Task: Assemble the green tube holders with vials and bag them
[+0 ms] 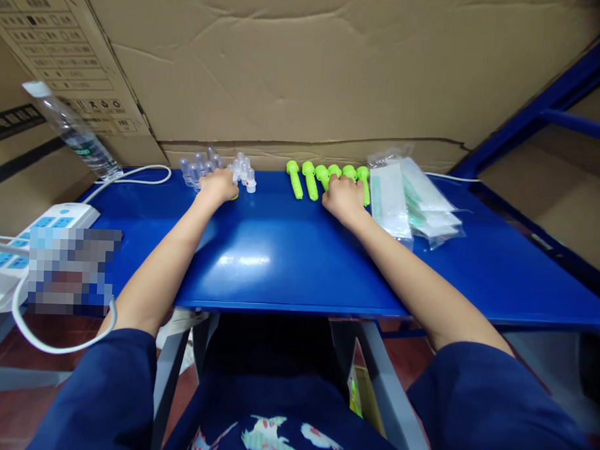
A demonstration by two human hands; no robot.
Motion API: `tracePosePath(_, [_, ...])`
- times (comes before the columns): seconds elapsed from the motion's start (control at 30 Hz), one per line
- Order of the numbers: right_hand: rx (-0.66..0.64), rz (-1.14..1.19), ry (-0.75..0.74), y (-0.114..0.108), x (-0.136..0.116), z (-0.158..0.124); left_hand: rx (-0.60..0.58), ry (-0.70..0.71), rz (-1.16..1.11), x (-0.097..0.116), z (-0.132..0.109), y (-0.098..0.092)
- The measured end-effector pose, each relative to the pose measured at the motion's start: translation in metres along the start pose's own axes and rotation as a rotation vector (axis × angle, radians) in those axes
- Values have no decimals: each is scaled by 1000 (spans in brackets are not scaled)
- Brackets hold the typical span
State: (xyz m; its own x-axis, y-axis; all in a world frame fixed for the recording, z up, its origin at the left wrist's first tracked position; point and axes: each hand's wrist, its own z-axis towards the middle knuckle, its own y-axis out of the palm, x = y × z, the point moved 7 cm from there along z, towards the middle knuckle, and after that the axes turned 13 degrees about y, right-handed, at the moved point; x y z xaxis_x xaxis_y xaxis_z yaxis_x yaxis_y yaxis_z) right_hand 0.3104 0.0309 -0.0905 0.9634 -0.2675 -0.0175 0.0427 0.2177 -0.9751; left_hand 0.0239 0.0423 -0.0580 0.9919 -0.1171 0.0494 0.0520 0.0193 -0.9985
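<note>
My left hand (219, 185) is at the back left of the blue table, fingers curled and mostly hidden behind its back. A yellow-green edge shows beneath it; what it grips I cannot make out. Small clear plastic caps (188, 172) stand in a cluster just left of and behind this hand. To its right is a group of smaller clear pieces with white bases (251, 181). My right hand (344, 198) is closed over a row of lime-green torch-shaped pieces (309, 179), its fingers bent around one near the row's right part. Its fingertips are partly hidden.
Clear plastic packets with white and green contents (392, 200) lie right of the row. At left are a tilted water bottle (81, 138), a white power strip (59, 218) with a looping cable, and a blurred patch. Cardboard (305, 74) stands behind the blue table (278, 277).
</note>
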Motion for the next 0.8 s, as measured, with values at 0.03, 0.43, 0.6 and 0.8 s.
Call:
tracePosePath(0.03, [-2,-6,4,-3,0,-2,-39,13,19,2,1,4])
tracePosePath(0.43, [-103,204,17,7,4,5,147,88,-138,0,11,11])
tracePosePath(0.6, [-12,351,-4,-2,6,9,229,174,-255,3,20,14])
tracePosePath(0.8, [68,491,-135,-22,-6,0,49,549,-665,32,22,5])
